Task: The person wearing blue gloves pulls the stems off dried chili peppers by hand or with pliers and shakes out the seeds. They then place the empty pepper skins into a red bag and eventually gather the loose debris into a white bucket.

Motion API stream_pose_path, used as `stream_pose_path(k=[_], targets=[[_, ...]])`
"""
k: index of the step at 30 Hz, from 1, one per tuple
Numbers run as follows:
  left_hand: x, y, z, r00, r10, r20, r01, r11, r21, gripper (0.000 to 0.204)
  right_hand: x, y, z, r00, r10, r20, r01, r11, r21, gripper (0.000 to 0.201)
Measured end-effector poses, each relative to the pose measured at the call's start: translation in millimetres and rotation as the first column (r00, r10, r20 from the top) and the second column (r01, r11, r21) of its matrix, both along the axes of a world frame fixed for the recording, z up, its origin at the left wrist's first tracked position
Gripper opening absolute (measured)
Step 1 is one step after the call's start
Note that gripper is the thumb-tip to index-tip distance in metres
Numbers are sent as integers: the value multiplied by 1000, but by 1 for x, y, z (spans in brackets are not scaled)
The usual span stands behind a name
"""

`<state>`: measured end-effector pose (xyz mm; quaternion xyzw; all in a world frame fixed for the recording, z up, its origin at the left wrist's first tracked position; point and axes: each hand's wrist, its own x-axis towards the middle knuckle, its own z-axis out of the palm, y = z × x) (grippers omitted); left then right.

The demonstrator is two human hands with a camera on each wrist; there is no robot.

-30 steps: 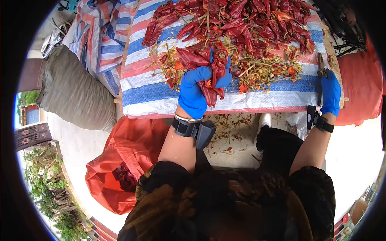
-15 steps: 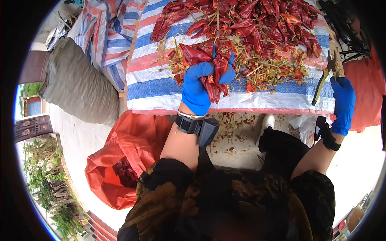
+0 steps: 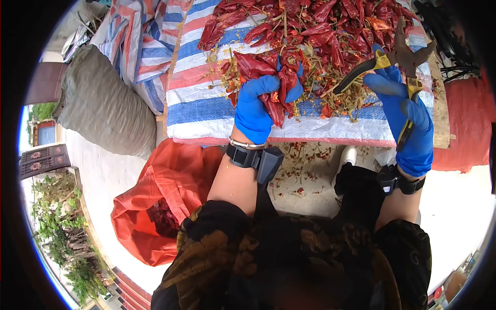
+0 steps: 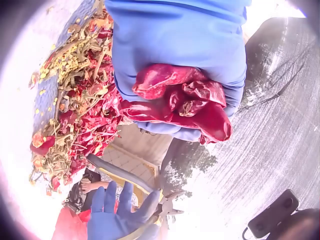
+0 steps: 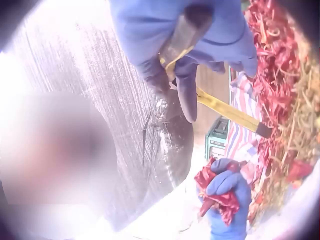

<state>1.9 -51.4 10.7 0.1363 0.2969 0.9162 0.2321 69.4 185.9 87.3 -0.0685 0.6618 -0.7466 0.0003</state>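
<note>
In its blue glove, the left hand (image 3: 256, 106) grips several dried red peppers (image 3: 253, 66), fingers curled round them; the left wrist view shows the peppers (image 4: 207, 117) bunched against the palm. Pliers (image 3: 408, 58) with yellow-and-black handles lie across the gloved right hand (image 3: 408, 116), their handles spread and their jaws apart, pointing away from the body. One handle is held between thumb and palm, while the other handle (image 5: 230, 112) sticks out past the fingers in the right wrist view. Both hands are over the near part of the striped sheet (image 3: 206, 111).
Red peppers (image 3: 320, 26) are heaped at the table's far side, with stems and seeds (image 3: 351, 98) nearer. An open orange sack (image 3: 165, 181) holding peppers stands below left, a full grey sack (image 3: 103, 103) beyond it. Another red sack (image 3: 465, 124) is at the right.
The right hand has lifted the pliers from the table's right edge and moved left, turning palm up as the handles spread. The left hand keeps its grip on the peppers.
</note>
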Motion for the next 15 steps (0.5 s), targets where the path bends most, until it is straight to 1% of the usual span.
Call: stream_pose_path(k=[1,2,3,5,6,7,8,9,11,12,13,14,15], targets=[[2,0,1,999,2,42,-3,1000,30,42,-4,0,-13,987,143,-76,-158,955,-252,47],[3,0,1,994,52,98,-52,999,-6,42,-3,0,-28,982,189,-27,-173,822,-543,56],[1,-2,-2,994,49,96,-49,999,-6,42,-5,-5,-26,982,186,-28,-172,822,-543,56],[-3,-7,-8,998,-56,42,55,998,14,42,-8,-22,-22,913,351,-207,-395,641,-658,57],[-4,-6,-6,998,-55,42,55,998,14,42,-9,-19,-23,915,362,-179,-391,685,-614,51],[-4,-6,-4,998,-27,60,27,1000,-5,40,-7,-14,-20,915,363,-179,-392,684,-615,51],[-4,-5,-3,997,3,79,0,1000,-26,39,-4,-8,-12,915,402,49,-332,813,-478,45],[-5,-6,-5,997,4,80,-1,1000,-27,39,-1,-6,-4,882,383,275,-297,904,-307,39],[-9,-8,-8,995,100,19,-92,964,-249,51,1,-18,4,896,366,252,-295,914,-278,35],[-10,-8,-7,995,99,19,-91,964,-252,51,1,-21,6,884,370,286,-339,928,-151,33],[-10,-8,-6,988,151,30,-138,953,-270,52,1,-22,6,873,367,321,-380,925,-23,32],[-10,-8,-6,979,201,39,-182,940,-289,52,-1,-20,-4,860,416,295,-453,889,67,30],[-11,-9,-6,980,197,40,-177,940,-292,52,-2,-20,-7,862,413,295,-449,891,64,30]])
